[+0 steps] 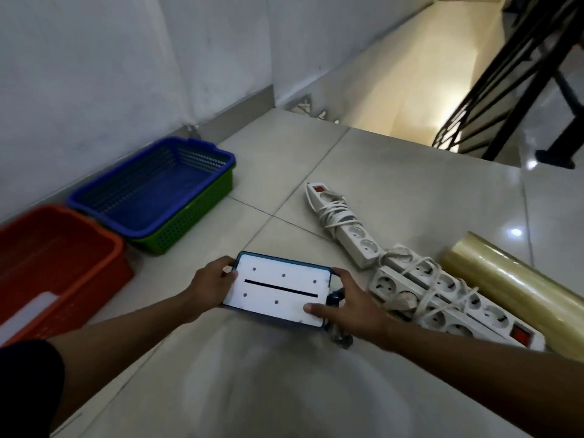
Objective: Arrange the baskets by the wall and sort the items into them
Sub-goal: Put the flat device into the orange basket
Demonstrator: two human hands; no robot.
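Observation:
I hold a flat white box [278, 289] with a blue rim, a black slot and several small dots, just above the floor. My left hand [210, 284] grips its left end and my right hand [350, 306] grips its right end. Along the wall stand an orange basket [79, 248] holding a white item [28, 314], and a blue basket [151, 188] nested inside a green basket [192, 216]. Several white power strips [420, 279] wrapped in their cords lie on the floor to my right, beside a roll of clear film [512, 286].
A small dark metal object [339, 335] lies on the floor under my right hand. The tiled landing ends at a stairwell [410, 74] going down at the far side. A black metal railing [518, 74] rises at the upper right.

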